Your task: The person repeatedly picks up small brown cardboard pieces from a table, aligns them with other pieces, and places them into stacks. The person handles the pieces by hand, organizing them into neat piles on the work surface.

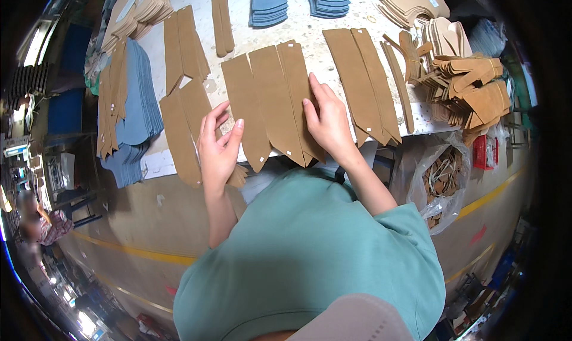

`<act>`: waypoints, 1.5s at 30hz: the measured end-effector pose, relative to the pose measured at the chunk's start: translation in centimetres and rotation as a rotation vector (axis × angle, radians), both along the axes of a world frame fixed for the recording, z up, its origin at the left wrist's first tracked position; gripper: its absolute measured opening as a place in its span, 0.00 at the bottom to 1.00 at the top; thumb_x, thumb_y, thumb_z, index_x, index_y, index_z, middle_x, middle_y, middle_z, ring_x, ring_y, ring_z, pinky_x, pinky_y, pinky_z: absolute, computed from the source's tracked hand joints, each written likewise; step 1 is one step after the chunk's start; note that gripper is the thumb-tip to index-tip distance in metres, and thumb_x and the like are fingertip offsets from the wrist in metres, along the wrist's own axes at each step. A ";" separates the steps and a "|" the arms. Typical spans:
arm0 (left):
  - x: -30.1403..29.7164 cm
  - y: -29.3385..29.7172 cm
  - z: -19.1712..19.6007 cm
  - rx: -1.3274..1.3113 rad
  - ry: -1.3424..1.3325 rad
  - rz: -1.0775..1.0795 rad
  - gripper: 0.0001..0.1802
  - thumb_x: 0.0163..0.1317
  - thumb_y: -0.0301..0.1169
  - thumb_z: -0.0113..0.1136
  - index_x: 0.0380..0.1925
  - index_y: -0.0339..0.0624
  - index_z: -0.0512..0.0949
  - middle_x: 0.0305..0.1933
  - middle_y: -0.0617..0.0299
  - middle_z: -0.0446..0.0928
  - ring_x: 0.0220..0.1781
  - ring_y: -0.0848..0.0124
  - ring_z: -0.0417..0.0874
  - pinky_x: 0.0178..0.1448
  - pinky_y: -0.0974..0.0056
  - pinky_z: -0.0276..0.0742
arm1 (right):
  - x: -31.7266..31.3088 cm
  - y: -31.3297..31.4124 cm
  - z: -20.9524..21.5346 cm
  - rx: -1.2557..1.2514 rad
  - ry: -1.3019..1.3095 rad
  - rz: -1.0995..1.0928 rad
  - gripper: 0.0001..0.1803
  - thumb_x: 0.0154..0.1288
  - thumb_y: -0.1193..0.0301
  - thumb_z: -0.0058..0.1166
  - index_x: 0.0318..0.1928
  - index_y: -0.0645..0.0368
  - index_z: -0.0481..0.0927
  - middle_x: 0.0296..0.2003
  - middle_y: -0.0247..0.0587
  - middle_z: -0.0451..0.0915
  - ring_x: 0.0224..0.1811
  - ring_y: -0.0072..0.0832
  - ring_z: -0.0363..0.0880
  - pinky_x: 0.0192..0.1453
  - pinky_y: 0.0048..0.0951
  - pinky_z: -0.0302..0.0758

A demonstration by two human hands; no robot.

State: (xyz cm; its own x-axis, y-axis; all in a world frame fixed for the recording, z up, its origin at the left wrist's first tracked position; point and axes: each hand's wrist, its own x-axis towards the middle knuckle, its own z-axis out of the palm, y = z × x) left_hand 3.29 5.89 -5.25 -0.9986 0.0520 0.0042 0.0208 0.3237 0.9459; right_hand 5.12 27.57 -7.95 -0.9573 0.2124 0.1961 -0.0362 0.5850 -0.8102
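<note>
Flanking brown panels | left fingers: parted, holding nothing | right fingers: parted, touching panels' right edge

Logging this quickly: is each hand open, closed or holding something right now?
Left hand: open, no grip visible.
Right hand: open, at the right edge of the middle brown pieces.

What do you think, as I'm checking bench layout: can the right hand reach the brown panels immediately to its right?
Probably yes: the right hand is open and close beside the brown panels, and nothing appears to lie between them.
</note>
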 end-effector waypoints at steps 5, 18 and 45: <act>0.2 0.2 -0.2 -0.038 0.021 -0.032 0.21 0.65 0.30 0.64 0.56 0.37 0.75 0.56 0.55 0.73 0.60 0.64 0.76 0.57 0.60 0.83 | -1.4 0.2 0.5 0.131 -0.098 -0.024 0.24 0.65 0.73 0.52 0.61 0.67 0.73 0.37 0.54 0.76 0.38 0.51 0.79 0.44 0.47 0.76; 1.0 0.6 1.1 -0.258 0.072 -0.061 0.25 0.60 0.32 0.68 0.57 0.41 0.75 0.61 0.48 0.70 0.61 0.57 0.77 0.60 0.58 0.80 | 0.4 1.3 2.2 0.016 -0.075 0.185 0.31 0.61 0.81 0.51 0.67 0.56 0.69 0.49 0.49 0.75 0.50 0.45 0.77 0.55 0.38 0.75; -1.8 -0.3 0.4 0.042 -0.117 -0.193 0.29 0.61 0.14 0.55 0.65 0.37 0.70 0.59 0.61 0.72 0.35 0.83 0.72 0.40 0.76 0.72 | 2.8 12.9 1.5 0.369 0.108 -0.216 0.23 0.61 0.78 0.55 0.58 0.59 0.77 0.52 0.48 0.78 0.54 0.46 0.76 0.61 0.40 0.72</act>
State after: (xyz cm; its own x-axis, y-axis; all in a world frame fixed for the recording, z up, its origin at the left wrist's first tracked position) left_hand 1.52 5.59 -4.82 -0.9640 0.2443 -0.1052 -0.0325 0.2846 0.9581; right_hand 7.92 40.46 -6.41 -0.8684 0.3030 0.3925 0.0463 0.8377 -0.5442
